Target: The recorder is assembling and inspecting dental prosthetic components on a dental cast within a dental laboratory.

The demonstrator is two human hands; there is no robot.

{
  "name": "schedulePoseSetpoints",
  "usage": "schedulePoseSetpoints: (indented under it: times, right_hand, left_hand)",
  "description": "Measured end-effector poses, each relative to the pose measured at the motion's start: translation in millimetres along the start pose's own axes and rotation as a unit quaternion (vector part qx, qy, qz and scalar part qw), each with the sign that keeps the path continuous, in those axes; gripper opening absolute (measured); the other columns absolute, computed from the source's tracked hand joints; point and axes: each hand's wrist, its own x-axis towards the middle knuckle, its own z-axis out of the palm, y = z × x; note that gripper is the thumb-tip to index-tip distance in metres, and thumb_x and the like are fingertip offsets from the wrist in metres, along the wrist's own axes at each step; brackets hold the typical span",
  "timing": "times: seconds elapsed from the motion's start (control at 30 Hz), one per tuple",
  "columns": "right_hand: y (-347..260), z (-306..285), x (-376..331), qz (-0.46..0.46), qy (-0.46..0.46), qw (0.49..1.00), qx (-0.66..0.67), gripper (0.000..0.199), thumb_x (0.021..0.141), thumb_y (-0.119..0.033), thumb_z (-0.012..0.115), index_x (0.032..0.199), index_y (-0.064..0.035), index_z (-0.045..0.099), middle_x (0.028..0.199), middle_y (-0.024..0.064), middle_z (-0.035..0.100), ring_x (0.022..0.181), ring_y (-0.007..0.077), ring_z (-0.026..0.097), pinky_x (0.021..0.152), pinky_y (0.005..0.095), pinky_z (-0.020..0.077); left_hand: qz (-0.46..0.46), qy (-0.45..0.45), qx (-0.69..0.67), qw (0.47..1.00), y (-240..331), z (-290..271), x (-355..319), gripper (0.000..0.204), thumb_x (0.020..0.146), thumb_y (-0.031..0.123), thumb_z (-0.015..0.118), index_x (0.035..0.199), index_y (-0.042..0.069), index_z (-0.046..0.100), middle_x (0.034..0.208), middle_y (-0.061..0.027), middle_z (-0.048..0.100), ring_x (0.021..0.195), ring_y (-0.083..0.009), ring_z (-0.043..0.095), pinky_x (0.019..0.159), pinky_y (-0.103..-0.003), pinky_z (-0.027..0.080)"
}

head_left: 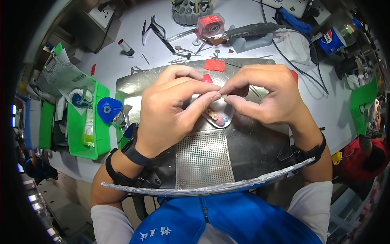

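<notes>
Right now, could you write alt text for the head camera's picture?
A person's left hand and right hand are held close together above a small white dish; anything held is too small to identify. A green bin stands at left.

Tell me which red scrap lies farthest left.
The narrow red scrap on the white table, near the green bin; it alone lies left of the metal plate.

Your left hand (168,105) and right hand (270,93) meet at the fingertips (214,96), each pinching thumb toward index finger; your left forearm (104,191) and right forearm (317,171) angle inward.
</notes>
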Motion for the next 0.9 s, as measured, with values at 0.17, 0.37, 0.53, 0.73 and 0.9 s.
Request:
schedulePoseSetpoints:
  times: [0.17,0.37,0.53,0.73,0.9]
  right_hand:
    - [-1,7,1,-0.035,0.014,0.999,0.007,0.018,0.077,0.004,0.080,0.094,-0.0014,0.079,0.087,0.0113,0.077,0.075,0.0189,0.074,0.067,0.0283,0.0563]
    - [0,10,2,-0.044,0.023,0.999,0.011,0.017,0.075,-0.001,0.082,0.091,-0.0033,0.078,0.082,0.0084,0.075,0.072,0.0212,0.073,0.065,0.0289,0.0560]
    - [0,10,1,-0.037,0.017,0.999,0.023,0.021,0.076,-0.003,0.083,0.096,-0.0029,0.078,0.085,0.0098,0.075,0.073,0.0215,0.072,0.066,0.0292,0.0561]
    - [7,-3,1,0.059,-0.015,0.997,-0.057,0.021,0.075,-0.006,0.086,0.094,-0.0020,0.077,0.091,0.0087,0.074,0.080,0.0196,0.069,0.068,0.0311,0.0524]
    - [14,4,-2,0.046,-0.025,0.991,-0.123,0.014,0.078,-0.011,0.083,0.087,-0.0033,0.076,0.081,0.0080,0.070,0.068,0.0198,0.068,0.063,0.0311,0.0538]
  left_hand:
    - [-0.049,-0.004,-0.045,0.998,4,-6,-7,0.014,0.083,0.004,0.081,0.097,0.003,0.079,0.098,-0.0101,0.077,0.104,-0.0247,0.069,0.087,-0.033,0.053]
    - [0.014,-0.026,-0.034,0.999,-3,-10,-7,0.015,0.082,0.002,0.081,0.096,0.003,0.078,0.099,-0.0104,0.077,0.108,-0.0268,0.071,0.088,-0.034,0.055]
    - [-0.009,-0.032,-0.051,0.998,-2,-11,-10,0.014,0.082,0.000,0.079,0.096,0.003,0.078,0.099,-0.0091,0.077,0.111,-0.0275,0.070,0.090,-0.035,0.054]
    - [0.044,-0.099,-0.124,0.986,6,-15,-17,0.019,0.080,-0.007,0.078,0.097,-0.001,0.073,0.102,-0.0145,0.078,0.110,-0.0313,0.073,0.096,-0.040,0.057]
    - [0.088,-0.111,-0.101,0.985,10,-1,-20,0.017,0.079,-0.003,0.080,0.093,0.000,0.071,0.098,-0.0149,0.078,0.098,-0.0311,0.077,0.093,-0.042,0.060]
